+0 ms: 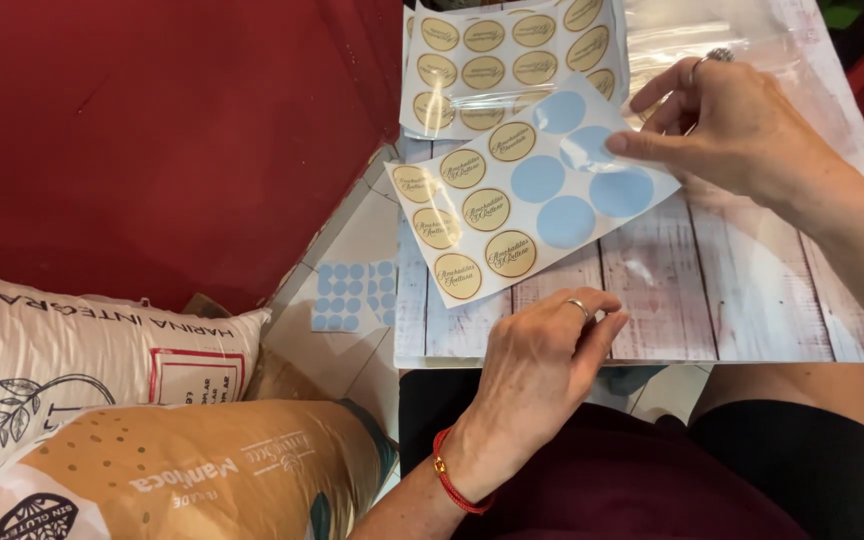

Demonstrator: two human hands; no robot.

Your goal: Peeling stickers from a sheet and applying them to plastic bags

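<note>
A: Head view — right hand (pixel 742 125) pinching the right edge of the sticker sheet (pixel 527 190), fingers closed on it, sheet lifted just above the wood-print board (pixel 732 290).

B: Left hand (pixel 542 365) below, at the board's near edge — fingers curled, gripping anything? Can't tell. Another sheet of gold stickers (pixel 507 60) behind, under a clear bag (pixel 692 35).

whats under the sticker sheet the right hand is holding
Under the white sheet of round gold stickers held by the right hand lies the pale wood-plank board; whatever the sheet covers stays hidden.
</note>
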